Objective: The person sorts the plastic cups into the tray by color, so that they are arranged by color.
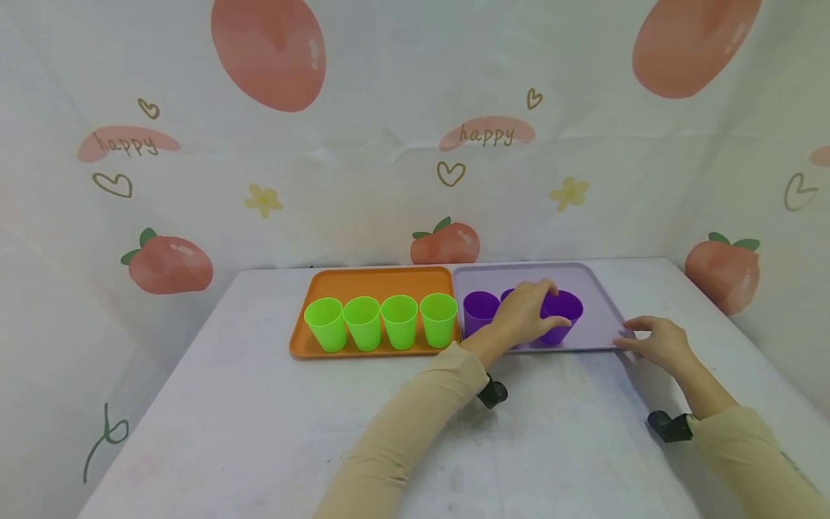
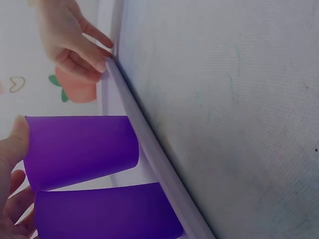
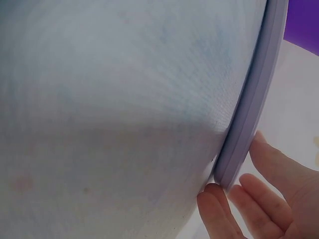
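Observation:
My left hand (image 1: 521,313) reaches over the lilac tray (image 1: 599,324) and holds the rightmost purple cup (image 1: 565,304) near its rim, thumb at the front. In the left wrist view this purple cup (image 2: 82,149) is beside another purple cup (image 2: 104,211), with the thumb on its rim. Whether its base rests on the tray cannot be told. Another purple cup (image 1: 481,306) stands at the tray's left, and a third is mostly hidden behind my left hand. At the tray's front right corner, my right hand (image 1: 661,342) pinches the edge between thumb and fingers.
Left of the lilac tray, an orange tray (image 1: 363,281) lies against it, with several green cups (image 1: 399,317) in a row. Both trays lie toward the back of a white table (image 1: 259,418). Behind the table hangs a printed cloth (image 1: 363,187).

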Motion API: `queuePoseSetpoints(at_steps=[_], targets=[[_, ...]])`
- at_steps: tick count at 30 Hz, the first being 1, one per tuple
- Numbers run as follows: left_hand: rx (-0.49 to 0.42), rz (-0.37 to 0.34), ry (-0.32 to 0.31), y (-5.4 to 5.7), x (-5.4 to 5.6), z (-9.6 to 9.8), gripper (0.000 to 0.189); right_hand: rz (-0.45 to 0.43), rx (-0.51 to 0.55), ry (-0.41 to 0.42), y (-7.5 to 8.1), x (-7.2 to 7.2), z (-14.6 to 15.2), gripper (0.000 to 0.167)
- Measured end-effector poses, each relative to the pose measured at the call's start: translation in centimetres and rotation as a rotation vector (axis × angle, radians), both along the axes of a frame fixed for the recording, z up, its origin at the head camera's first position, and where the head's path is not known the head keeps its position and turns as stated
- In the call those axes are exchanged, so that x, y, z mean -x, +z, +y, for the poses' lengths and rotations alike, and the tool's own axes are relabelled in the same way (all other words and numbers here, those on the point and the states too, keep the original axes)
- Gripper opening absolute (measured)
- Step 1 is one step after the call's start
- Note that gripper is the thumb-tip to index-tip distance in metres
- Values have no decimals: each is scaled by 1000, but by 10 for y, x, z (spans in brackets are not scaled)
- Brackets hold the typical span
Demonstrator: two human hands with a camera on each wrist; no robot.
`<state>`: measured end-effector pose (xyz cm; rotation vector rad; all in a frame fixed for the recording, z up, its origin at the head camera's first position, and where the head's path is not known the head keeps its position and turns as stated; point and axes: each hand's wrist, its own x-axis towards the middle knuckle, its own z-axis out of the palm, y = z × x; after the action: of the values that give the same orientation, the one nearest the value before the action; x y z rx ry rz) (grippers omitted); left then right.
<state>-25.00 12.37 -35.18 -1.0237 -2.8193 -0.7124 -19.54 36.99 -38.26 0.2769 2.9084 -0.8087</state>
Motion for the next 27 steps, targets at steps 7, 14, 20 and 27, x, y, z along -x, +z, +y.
queuePoseSetpoints(at_steps=[7,14,20,27], targets=[[118,83,19,-3,0,2,50,-10,-4,-6,0,0,0,65],[159,111,22,-4,2,3,55,4,-7,-7,0,0,-1,65],[203,149,-1,-3,2,2,57,3,-10,-4,0,1,-1,65],[168,156,-30,-1,3,-4,58,-11,-9,-7,0,0,0,66]])
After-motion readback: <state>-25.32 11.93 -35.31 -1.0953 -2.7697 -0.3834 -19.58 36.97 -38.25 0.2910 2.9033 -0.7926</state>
